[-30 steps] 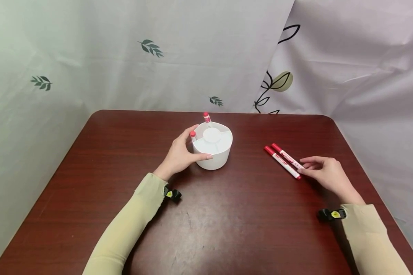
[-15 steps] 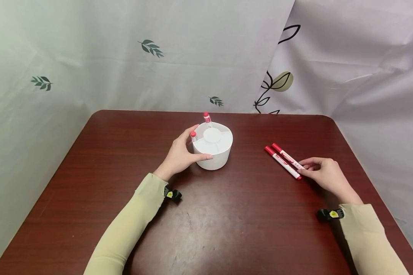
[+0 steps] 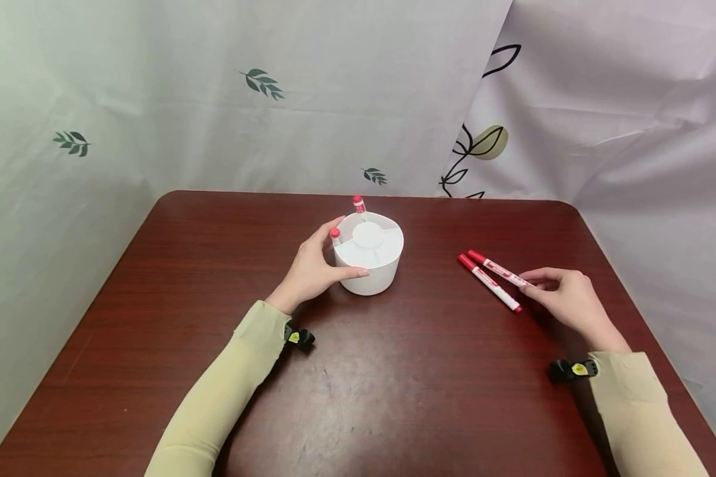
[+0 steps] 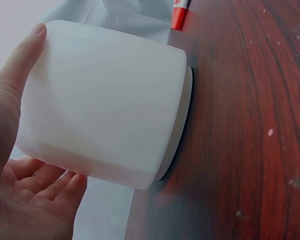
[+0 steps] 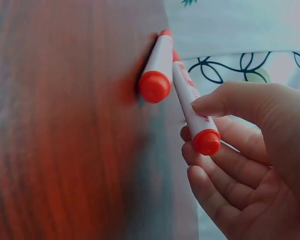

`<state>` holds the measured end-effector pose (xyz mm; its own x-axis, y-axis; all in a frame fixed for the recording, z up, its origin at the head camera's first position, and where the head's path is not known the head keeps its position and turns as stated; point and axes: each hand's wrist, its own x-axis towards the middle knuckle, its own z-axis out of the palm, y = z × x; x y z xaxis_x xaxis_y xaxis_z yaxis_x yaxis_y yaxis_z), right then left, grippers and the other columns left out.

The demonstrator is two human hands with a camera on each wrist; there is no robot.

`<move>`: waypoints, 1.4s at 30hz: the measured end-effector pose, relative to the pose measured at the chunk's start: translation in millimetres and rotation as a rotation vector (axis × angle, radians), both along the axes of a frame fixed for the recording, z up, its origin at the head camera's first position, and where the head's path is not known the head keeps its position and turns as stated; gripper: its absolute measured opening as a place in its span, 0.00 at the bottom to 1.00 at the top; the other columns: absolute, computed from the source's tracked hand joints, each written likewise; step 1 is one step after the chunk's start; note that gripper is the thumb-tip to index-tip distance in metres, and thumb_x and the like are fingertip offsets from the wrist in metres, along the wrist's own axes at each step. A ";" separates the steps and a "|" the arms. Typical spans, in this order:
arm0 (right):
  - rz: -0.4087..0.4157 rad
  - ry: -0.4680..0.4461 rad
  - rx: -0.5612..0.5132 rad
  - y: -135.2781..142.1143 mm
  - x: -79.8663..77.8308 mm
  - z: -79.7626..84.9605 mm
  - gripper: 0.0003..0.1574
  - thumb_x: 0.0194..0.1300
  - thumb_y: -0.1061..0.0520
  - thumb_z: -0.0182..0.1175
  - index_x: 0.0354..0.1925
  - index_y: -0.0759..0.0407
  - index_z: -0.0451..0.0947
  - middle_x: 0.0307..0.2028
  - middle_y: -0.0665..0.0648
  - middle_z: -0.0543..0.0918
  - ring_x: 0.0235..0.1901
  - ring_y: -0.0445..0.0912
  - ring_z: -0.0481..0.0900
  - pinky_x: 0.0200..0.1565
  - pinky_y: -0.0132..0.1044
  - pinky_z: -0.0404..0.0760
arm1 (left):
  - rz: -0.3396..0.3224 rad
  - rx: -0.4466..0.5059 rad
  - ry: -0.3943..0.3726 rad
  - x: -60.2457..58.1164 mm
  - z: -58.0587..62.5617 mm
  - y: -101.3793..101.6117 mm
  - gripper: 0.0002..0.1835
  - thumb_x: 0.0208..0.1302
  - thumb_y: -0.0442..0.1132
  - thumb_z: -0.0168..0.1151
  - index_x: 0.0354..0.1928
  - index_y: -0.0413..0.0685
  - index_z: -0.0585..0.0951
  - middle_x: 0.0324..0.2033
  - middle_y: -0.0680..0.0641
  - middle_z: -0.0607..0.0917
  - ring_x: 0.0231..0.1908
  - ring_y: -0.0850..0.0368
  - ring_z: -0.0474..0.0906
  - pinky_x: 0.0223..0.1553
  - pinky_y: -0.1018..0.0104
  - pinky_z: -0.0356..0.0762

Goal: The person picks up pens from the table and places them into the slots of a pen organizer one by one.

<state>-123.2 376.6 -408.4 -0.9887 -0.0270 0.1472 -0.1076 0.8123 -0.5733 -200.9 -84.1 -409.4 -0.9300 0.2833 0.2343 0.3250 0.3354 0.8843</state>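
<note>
My left hand (image 3: 310, 268) grips a white round pen holder (image 3: 371, 281) from its left side, thumb across the front and fingers behind. Divided compartments surround a raised round centre. Two red-capped markers stand in it, a back one (image 3: 359, 205) and a left one (image 3: 335, 236). In the left wrist view the holder's smooth wall (image 4: 105, 100) fills the middle. At the right, my right hand (image 3: 567, 298) pinches the rear end of a red-and-white marker (image 5: 190, 95) between thumb and fingers. A second such marker (image 3: 490, 283) lies on the table beside it, nearer the holder.
The dark red wooden table (image 3: 417, 397) has rounded far corners. Behind and along both sides hangs a pale curtain (image 3: 203, 119) with leaf prints. Each wrist wears a black strapped camera, the left one (image 3: 299, 338) and the right one (image 3: 573, 371).
My right hand has taken hold of the farther marker and tipped its rear end slightly up and away from the other marker. The left hand and the holder stay put.
</note>
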 end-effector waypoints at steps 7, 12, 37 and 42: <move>-0.044 0.058 -0.051 -5.2 -3.1 6.8 0.13 0.64 0.58 0.71 0.47 0.61 0.88 0.31 0.56 0.88 0.26 0.33 0.80 0.27 0.24 0.74 | 0.002 -0.003 -0.003 0.1 -0.1 0.7 0.57 0.43 0.50 0.87 0.76 0.57 0.66 0.65 0.52 0.75 0.65 0.55 0.71 0.66 0.55 0.68; -0.082 0.120 -0.087 -8.9 -5.4 9.0 0.14 0.63 0.59 0.72 0.47 0.61 0.88 0.32 0.54 0.88 0.25 0.33 0.78 0.25 0.24 0.73 | -0.006 0.010 0.008 -0.4 -1.0 0.9 0.57 0.42 0.50 0.87 0.75 0.56 0.66 0.65 0.52 0.75 0.65 0.57 0.72 0.67 0.57 0.68; -0.156 0.230 -0.227 -30.4 -8.1 30.8 0.12 0.62 0.59 0.72 0.46 0.58 0.88 0.28 0.41 0.83 0.25 0.36 0.73 0.23 0.26 0.69 | -0.013 0.022 0.004 -1.8 -2.3 -0.8 0.56 0.42 0.51 0.87 0.75 0.57 0.66 0.65 0.53 0.75 0.65 0.58 0.71 0.67 0.58 0.68; -0.136 0.252 -0.253 -38.4 -12.2 38.3 0.13 0.62 0.58 0.73 0.46 0.58 0.88 0.30 0.43 0.84 0.28 0.37 0.74 0.26 0.24 0.70 | -0.013 0.028 0.004 -1.1 -1.7 -0.5 0.57 0.42 0.50 0.87 0.75 0.54 0.66 0.65 0.53 0.75 0.65 0.58 0.71 0.67 0.58 0.68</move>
<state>-135.4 338.1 -370.1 -0.9128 0.1704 0.3710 -0.1712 0.6652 -0.7268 -202.1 -84.6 -411.1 -0.9252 0.2887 0.2462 0.3328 0.3058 0.8920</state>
